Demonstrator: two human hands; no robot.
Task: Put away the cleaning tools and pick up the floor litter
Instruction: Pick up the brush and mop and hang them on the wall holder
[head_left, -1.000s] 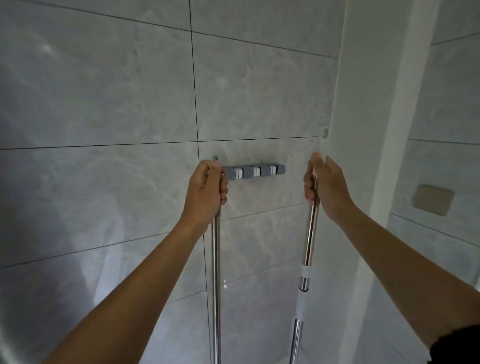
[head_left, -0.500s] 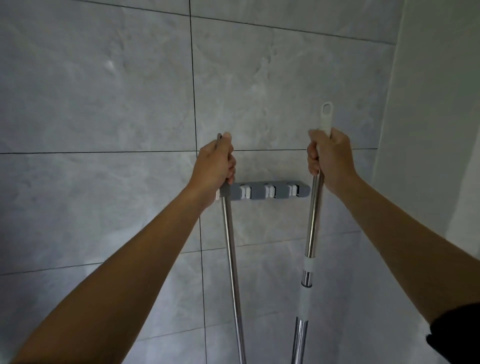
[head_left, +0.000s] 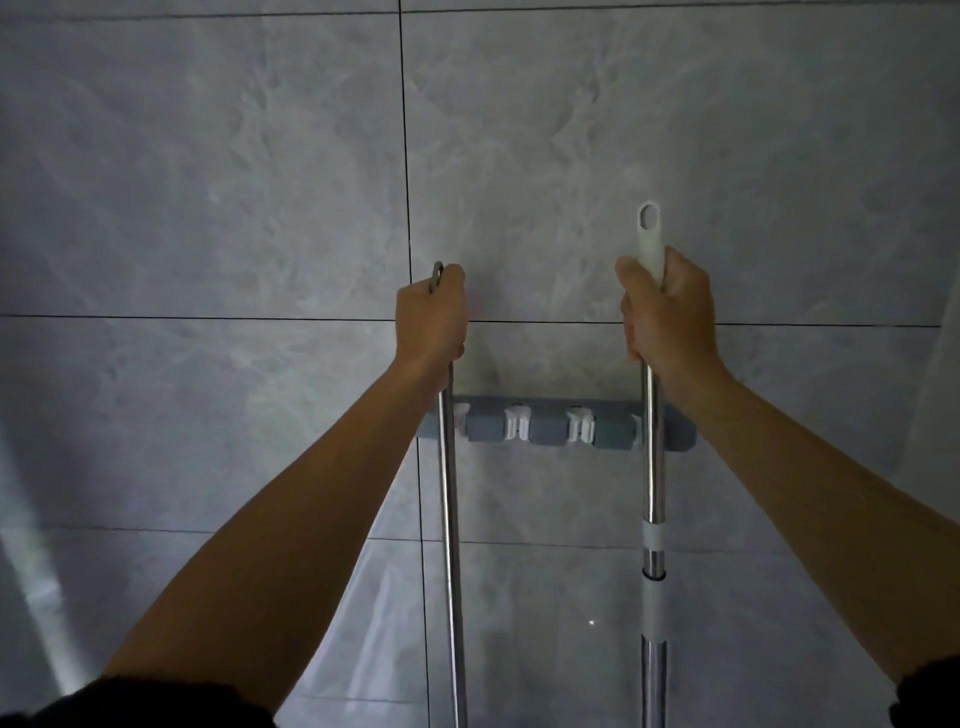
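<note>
A grey wall rack (head_left: 548, 427) with white clips is fixed to the tiled wall. My left hand (head_left: 430, 318) grips the top of a thin steel handle (head_left: 450, 519) with a metal ring at its end; the pole crosses the rack's left end. My right hand (head_left: 667, 316) grips a thicker steel handle (head_left: 650, 467) just below its white cap with a hanging hole (head_left: 649, 234); this pole crosses the rack's right end. Both poles run upright down out of view, so the tool heads are hidden.
Large grey marbled wall tiles (head_left: 208, 182) fill the view. A corner of the wall shows at the far right edge (head_left: 948, 312). Two white clips in the middle of the rack hold nothing.
Both hands have risen relative to the rack, and the view has shifted left. The right handle has moved from beside the rack to in front of its right end.
</note>
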